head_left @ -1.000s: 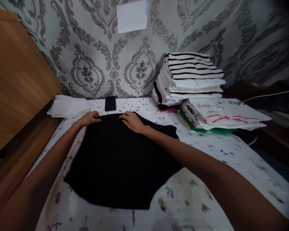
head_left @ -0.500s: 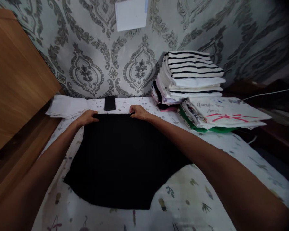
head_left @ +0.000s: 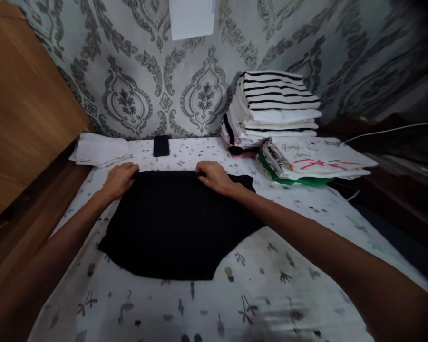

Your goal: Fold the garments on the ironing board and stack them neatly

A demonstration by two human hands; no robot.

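Patterned sheet — black garment spread flat, left hand and right hand gripping far edge

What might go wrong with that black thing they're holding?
The black garment might crease if the left hand and right hand pull unevenly on its far edge. The tall clothes pile could topple if the right arm bumped it.
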